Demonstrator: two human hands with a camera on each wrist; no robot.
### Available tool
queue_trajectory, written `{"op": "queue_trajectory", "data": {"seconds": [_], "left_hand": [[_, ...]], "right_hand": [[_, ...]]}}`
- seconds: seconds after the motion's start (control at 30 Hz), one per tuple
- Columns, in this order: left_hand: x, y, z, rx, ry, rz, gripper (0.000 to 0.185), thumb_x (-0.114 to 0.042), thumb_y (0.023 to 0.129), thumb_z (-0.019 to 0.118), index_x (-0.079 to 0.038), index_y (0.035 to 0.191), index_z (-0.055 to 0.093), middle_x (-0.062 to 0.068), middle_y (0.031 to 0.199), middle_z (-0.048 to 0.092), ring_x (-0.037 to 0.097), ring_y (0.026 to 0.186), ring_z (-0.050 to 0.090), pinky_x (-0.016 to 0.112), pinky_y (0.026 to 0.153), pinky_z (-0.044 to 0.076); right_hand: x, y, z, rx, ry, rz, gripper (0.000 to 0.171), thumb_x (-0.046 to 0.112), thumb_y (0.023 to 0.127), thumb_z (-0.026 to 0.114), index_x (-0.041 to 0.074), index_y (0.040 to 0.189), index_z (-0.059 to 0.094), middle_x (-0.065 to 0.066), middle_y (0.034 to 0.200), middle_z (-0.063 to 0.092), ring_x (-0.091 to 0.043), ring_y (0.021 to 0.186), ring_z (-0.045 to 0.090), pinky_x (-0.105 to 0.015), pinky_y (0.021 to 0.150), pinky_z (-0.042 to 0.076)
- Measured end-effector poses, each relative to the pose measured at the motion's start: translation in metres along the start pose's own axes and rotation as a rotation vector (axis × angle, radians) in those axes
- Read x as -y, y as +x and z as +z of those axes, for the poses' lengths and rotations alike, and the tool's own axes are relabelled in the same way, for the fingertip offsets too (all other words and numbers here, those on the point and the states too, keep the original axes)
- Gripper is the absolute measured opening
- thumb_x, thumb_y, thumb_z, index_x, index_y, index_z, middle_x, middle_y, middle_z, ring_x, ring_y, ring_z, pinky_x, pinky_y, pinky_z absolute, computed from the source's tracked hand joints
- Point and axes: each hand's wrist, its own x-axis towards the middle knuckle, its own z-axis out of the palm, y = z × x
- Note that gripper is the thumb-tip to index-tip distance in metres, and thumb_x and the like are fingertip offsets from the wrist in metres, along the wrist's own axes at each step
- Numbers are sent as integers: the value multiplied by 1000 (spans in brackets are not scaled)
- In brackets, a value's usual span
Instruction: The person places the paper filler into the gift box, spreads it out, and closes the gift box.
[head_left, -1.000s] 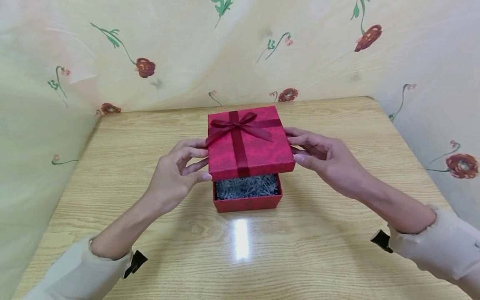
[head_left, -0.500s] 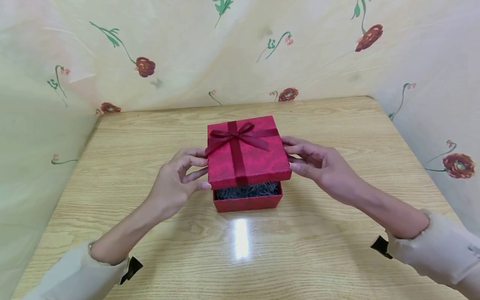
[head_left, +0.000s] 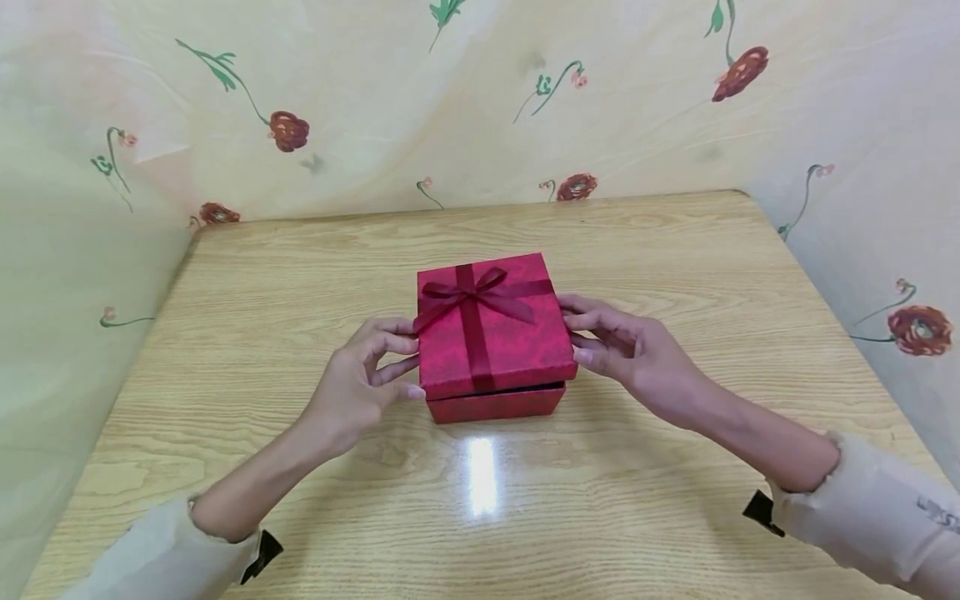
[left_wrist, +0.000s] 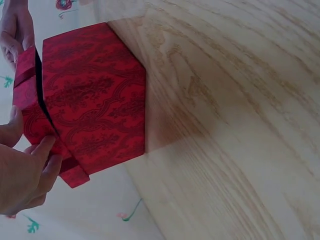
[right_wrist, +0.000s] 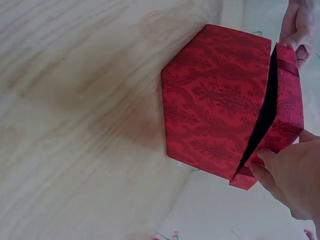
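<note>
A red gift box (head_left: 495,406) with a dark damask pattern stands on the table. Over its mouth sits a matching red lid (head_left: 517,342), crossed by a dark red ribbon (head_left: 471,295) tied in a bow. My left hand (head_left: 356,383) grips the lid by its left side, thumb at the front corner. On the opposite side my right hand (head_left: 645,358) holds the lid's edge between thumb and fingers. A dark gap shows between lid and box, wider toward the right in the right wrist view. The box's inside is hidden by the lid.
The wood-grain table (head_left: 637,517) carries a bright light reflection in front of the box. Cream cloth (head_left: 360,100) printed with red flowers hangs behind the table and along both sides. Black clips (head_left: 763,512) stick out near both sleeves.
Both hands have lowered the lid toward me and down onto the box. The shredded filling that showed inside the box is now covered.
</note>
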Motion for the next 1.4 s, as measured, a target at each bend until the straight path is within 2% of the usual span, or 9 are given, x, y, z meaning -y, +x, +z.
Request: {"op": "queue_trajectory", "data": {"seconds": [0.37,0.63,0.9,1.4], "left_hand": [[8,-2,0,38,-10,-5,34,24,73,67,12,102,54,14,133,43,33,119,54,34,97,47],[8,-2,1,46,1,9,34,27,73,64,12,102,53,14,133,42,32,119,54,29,95,48],[7,-4,1,44,32,21,35,28,71,65,13,100,53,14,132,42,33,119,53,30,94,48],[28,-7,5,36,52,34,36,31,69,64,13,96,49,11,134,40,32,122,51,29,94,48]], "right_hand": [[-13,-5,3,-4,35,46,30,-1,95,56,-9,124,53,-12,151,33,-28,132,45,-28,97,45],[-14,-5,3,1,37,19,27,-1,95,55,-8,121,55,-12,150,35,-27,132,45,-29,97,45],[-16,-4,5,1,35,-38,27,-7,92,56,-11,119,55,-16,148,35,-26,132,45,-29,100,42],[-28,-1,9,10,-15,-109,25,-16,85,60,-13,110,55,-21,146,33,-23,133,41,-29,101,41]]}}
